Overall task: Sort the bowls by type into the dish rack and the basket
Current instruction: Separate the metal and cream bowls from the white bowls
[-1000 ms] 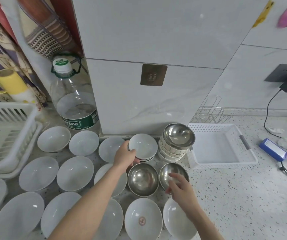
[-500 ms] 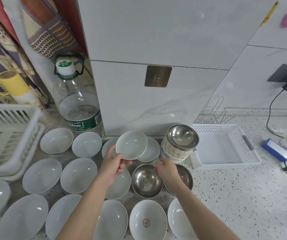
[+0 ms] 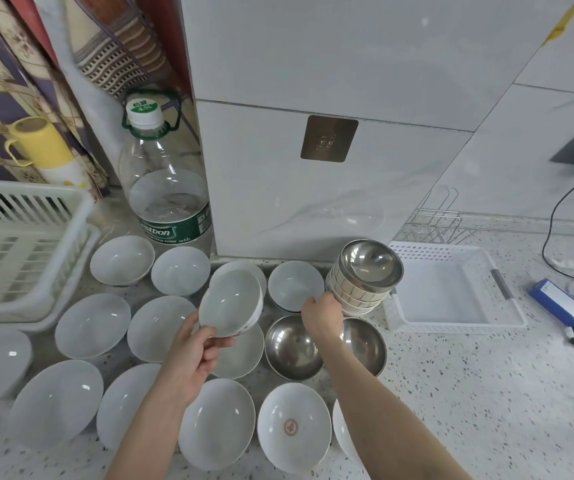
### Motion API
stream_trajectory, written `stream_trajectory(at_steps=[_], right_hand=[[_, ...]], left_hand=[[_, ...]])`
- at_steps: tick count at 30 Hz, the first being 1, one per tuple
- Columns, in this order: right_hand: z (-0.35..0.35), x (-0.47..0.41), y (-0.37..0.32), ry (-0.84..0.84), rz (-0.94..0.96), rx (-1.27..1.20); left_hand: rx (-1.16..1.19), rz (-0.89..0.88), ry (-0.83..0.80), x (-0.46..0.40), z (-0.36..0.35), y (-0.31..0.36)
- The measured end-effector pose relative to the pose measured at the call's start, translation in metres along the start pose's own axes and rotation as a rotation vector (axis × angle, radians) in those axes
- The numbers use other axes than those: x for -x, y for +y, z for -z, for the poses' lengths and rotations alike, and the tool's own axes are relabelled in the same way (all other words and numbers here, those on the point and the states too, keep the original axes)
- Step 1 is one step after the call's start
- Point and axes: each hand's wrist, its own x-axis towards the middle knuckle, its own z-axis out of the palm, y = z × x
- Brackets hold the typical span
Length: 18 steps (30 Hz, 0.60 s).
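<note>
Nearest the camera, a white bowl with a red round emblem (image 3: pixel 294 427) is seen on the speckled counter (image 3: pixel 469 393); its mark cannot be read. A small white bowl (image 3: pixel 231 303) is held tilted above the counter by the left hand (image 3: pixel 194 355), thumb on the rim and fingers curled beneath. Just right of it, the right hand (image 3: pixel 322 315) is placed against the lower side of a stack of bowls topped by a steel bowl (image 3: pixel 365 275); whether it is grasped cannot be told. Two steel bowls (image 3: pixel 292 346) lie beneath that arm. Farther back, the white basket (image 3: pixel 452 292) stands right, the dish rack (image 3: pixel 15 251) left. On the water bottle (image 3: pixel 166 188) "4.5L" and "…stbon" are legible.
</note>
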Motion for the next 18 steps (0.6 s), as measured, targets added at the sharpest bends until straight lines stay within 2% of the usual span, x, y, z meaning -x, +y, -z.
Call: stream_trajectory(at_steps=[4,9,18], right_hand=[[-0.001,0.002,-0.007,0.055,0.02,-0.003],[0.005,0.007,-0.01,0.114,0.14,-0.033],[0.038,0.036,0.009,0.107,0.312,-0.252]], left_hand=[[0.037,0.025,0.004,0.013,0.008,-0.01],[0.057,0.018,-0.003,0.029,0.014,-0.015],[0.071,-0.008,0.056,0.038,0.006,-0.019]])
